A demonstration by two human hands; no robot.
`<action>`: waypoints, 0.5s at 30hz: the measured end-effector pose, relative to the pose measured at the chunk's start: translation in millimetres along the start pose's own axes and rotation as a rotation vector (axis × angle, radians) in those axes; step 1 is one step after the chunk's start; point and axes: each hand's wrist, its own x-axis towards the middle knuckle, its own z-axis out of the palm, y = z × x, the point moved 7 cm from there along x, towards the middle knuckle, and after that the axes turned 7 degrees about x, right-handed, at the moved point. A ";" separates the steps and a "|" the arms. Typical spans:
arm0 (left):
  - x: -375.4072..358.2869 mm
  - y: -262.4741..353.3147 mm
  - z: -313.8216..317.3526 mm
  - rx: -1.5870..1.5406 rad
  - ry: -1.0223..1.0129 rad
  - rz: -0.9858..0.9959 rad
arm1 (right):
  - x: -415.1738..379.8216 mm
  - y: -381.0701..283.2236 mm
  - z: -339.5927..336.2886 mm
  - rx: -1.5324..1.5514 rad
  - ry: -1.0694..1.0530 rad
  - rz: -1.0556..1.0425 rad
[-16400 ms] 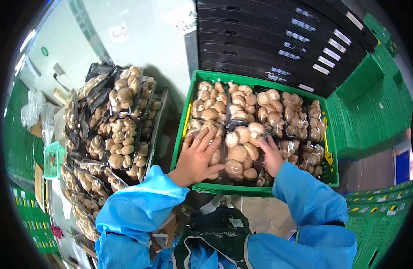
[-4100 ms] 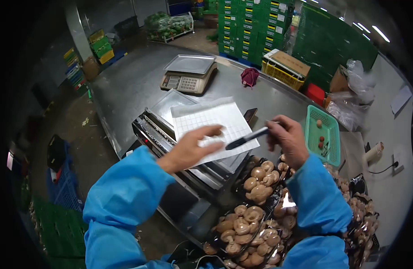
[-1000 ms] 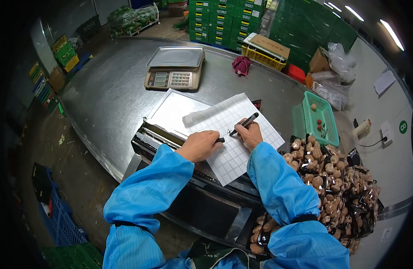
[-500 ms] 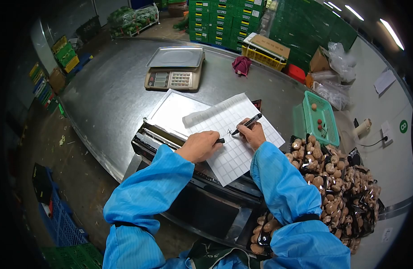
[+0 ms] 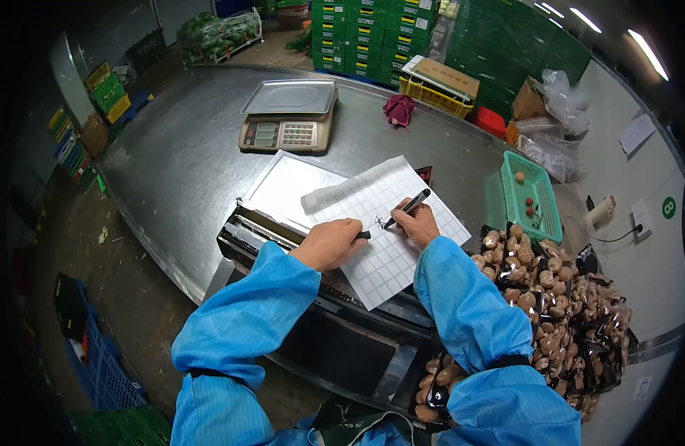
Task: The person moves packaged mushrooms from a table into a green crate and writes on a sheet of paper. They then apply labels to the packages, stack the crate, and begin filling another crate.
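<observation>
My right hand [image 5: 417, 225] grips a black marker [image 5: 409, 207], its tip touching a white sheet marked with a grid [image 5: 387, 262]. Dark handwritten strokes [image 5: 379, 221] show beside the tip. Resting on the sheet's left part, my left hand [image 5: 329, 244] is closed on a black marker cap [image 5: 363, 235] that sticks out past its fingers. The sheet lies slanted, its far left edge curled, over a wrapping machine [image 5: 267, 224] with a pale metal plate [image 5: 294, 182].
A weighing scale [image 5: 289, 119] stands beyond the sheet on the metal table [image 5: 179, 126]. At right are packed mushrooms [image 5: 554, 305] and a green basket [image 5: 536, 195]. A maroon cloth [image 5: 399, 109] lies near a yellow crate [image 5: 438, 97]. Green crates [image 5: 372, 37] are stacked behind.
More dark strokes have appeared on the sheet by the marker tip. My right hand and the marker have shifted slightly; my left hand stays in place.
</observation>
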 end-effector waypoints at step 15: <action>-1.8 2.7 -2.6 -0.015 0.032 0.018 | 20.3 1.5 -22.4 0.063 0.129 -0.069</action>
